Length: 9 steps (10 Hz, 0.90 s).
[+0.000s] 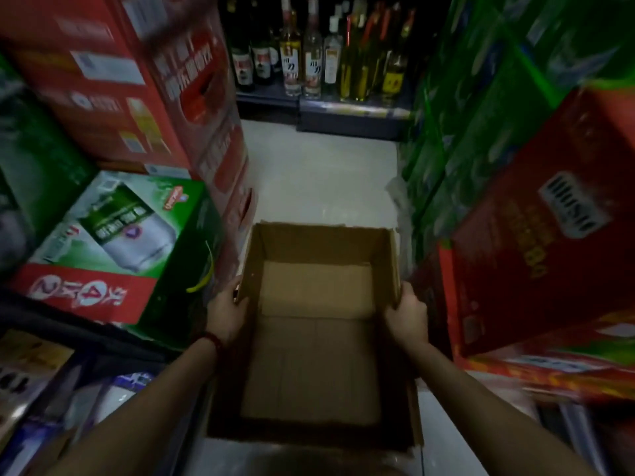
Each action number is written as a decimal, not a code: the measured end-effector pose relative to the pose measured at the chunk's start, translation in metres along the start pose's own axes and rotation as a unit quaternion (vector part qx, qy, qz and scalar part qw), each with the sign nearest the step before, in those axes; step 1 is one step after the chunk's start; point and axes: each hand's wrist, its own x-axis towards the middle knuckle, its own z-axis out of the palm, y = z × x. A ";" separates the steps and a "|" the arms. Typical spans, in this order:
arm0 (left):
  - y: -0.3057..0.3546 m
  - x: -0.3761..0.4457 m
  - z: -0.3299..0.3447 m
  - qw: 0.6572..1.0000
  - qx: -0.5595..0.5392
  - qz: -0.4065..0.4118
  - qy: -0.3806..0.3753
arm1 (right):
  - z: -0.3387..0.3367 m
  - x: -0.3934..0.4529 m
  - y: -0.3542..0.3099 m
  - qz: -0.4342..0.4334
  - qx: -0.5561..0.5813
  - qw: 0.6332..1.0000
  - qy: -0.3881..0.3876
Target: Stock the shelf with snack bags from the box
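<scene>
An open brown cardboard box [314,338] fills the lower middle of the head view, in a narrow aisle. Its inside shows only bare cardboard; no snack bags are visible in it. My left hand [226,310] grips the box's left wall near the top edge, a red band on that wrist. My right hand [407,316] grips the right wall, fingers curled over the rim. Both forearms reach in from the bottom corners.
Stacked red cartons [113,73] and a green beer case [120,242] crowd the left. Green and red cartons [536,242] line the right. A shelf of glass bottles [319,53] stands at the far end, beyond a strip of pale floor [319,180].
</scene>
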 end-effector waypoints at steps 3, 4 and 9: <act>-0.048 0.023 0.051 1.000 0.019 0.004 0.015 | 0.062 0.026 0.045 0.021 0.010 1.000 0.019; -0.057 0.024 0.056 1.000 0.027 0.000 0.016 | 0.071 0.026 0.053 0.031 0.013 0.999 0.015; 0.033 0.001 0.012 0.999 0.033 0.005 -0.008 | 0.004 -0.015 -0.004 0.014 0.023 0.999 -0.021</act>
